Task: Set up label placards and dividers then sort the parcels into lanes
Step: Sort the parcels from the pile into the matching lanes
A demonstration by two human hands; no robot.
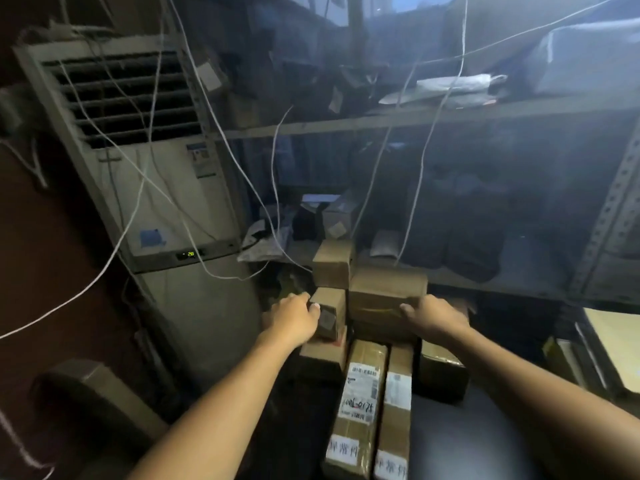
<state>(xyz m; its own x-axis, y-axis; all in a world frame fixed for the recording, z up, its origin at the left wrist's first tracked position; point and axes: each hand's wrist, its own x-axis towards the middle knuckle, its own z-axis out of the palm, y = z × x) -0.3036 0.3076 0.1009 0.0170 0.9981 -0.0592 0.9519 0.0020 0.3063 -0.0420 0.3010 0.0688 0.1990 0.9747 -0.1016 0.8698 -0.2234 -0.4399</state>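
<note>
Parcels (388,327) in brown cardboard are heaped at the far edge of a dark surface (460,431), right in front of a metal shelf (450,114). The person reaches into the heap with both bare arms, hands apart. The left hand (292,317) grips a small carton (330,311) at the heap's left side: its thumb lies across the carton's front face and the fingers wrap round the left side. That carton sits on top of another box (320,358), and a cube-shaped carton (332,263) stands above and behind it. The right hand (434,317) is set against the wider carton (388,289) in the middle, thumb on its front face. Its fingers are hidden beyond the knuckles, so I cannot tell whether they curl round it. Nearer the person two long parcels lie flat side by side, touching. The left long parcel (360,403) carries a white shipping label with handwritten digits, the right long parcel (394,407) a smaller label, and both have a white strip with printed characters at the near end. A squat box (440,368) stands just right of them. To the left stands a tall floor air conditioner (166,202), its little display (189,253) showing 28. Thin white cords (273,174) hang down across the unit and the shelf. The room is dim and the far shelves are blurred.
</note>
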